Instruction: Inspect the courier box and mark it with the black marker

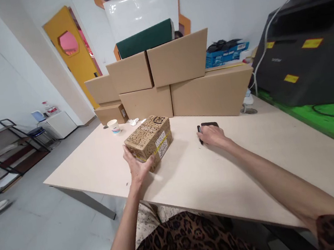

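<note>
A brown patterned cardboard box with a yellow strap and a white label rests on the table, left of the middle. My left hand grips its near end, thumb on the right side and fingers on the left. To the right, my right hand is down at the tabletop with its fingers closed on a slim black object, which looks like a pen or cutter. A flat black item, perhaps a phone, lies just behind that hand and is partly hidden by it.
Stacked plain cartons line the table's back edge, with a green box on top. A paper cup and crumpled white tissue are at the back left of the table. Black equipment stands at the right.
</note>
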Tool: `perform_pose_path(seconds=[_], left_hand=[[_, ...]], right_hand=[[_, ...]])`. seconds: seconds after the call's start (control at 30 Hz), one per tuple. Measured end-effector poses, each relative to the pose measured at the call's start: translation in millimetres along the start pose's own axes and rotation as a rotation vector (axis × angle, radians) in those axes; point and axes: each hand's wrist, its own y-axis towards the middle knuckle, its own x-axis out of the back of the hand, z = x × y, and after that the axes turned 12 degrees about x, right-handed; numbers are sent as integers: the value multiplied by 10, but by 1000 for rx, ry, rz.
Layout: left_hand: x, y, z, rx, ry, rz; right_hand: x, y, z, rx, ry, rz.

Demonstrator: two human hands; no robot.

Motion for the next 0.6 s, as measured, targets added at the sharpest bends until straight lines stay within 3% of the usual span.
perform_pose_path(seconds=[0.2, 0.4, 0.5, 0.6], left_hand=[[-6, -58, -15, -32, 18, 64], [-111, -69, -33, -121, 41, 52], [-214, -85, -95, -176, 85, 34], [-319, -171, -183, -112, 107, -24]], right_hand=[[-45, 250, 76, -28, -31, 103], [-34, 210, -10, 5, -9, 144], [-87, 155, -99, 6, 151, 22], [-128, 121, -154, -28, 619, -174]])
